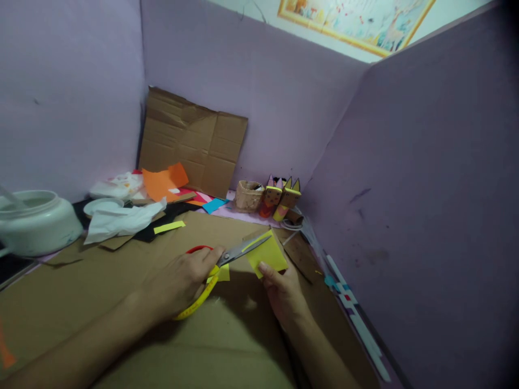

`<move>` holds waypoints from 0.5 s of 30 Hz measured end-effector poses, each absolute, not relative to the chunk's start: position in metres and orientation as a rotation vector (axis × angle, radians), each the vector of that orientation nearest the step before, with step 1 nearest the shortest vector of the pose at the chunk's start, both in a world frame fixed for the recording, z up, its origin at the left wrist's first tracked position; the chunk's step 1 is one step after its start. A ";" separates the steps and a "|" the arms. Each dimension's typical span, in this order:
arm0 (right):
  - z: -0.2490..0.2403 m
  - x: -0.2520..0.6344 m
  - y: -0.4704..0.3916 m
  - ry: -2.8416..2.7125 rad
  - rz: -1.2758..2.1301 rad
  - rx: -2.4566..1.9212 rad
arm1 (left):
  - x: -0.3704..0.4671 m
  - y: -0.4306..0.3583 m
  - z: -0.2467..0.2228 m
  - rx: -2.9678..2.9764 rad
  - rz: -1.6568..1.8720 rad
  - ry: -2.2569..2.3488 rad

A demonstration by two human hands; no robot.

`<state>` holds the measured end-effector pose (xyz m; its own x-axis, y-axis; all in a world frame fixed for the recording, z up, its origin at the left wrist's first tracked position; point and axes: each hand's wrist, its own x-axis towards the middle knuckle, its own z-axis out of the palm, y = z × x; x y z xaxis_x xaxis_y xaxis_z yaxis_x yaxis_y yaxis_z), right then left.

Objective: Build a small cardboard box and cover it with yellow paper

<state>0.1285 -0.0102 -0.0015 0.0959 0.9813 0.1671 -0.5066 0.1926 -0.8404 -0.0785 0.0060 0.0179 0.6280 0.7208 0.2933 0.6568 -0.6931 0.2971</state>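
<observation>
My left hand (190, 278) is closed around the handles of a pair of scissors (239, 251), one loop red and the other yellow. The blades point right and lie across the upper part of a piece of yellow paper (270, 256). A thin yellow strip shows along the blades. My right hand (281, 289) pinches that paper, with the thumb on top and the other fingers hidden below. Under the scissors, on the cardboard, lies a small yellow scrap (223, 273).
A cardboard sheet (194, 346) covers the table. Behind stand two cat-faced tube figures (288, 200), a woven basket (247, 197) and a leaning cardboard panel (194, 140). Left are a white pot (44, 227), tissue (121, 219) and orange paper (160, 183). White sticks (357, 319) lie along the right wall.
</observation>
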 end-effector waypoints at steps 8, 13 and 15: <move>0.002 0.127 -0.012 -0.830 1.271 -0.709 | -0.081 0.005 0.018 2.746 0.568 1.158; 0.004 0.127 -0.013 -0.840 1.281 -0.713 | -0.079 0.005 0.019 2.694 0.496 1.176; 0.004 0.126 -0.014 -0.850 1.302 -0.719 | -0.079 0.006 0.018 2.674 0.519 1.174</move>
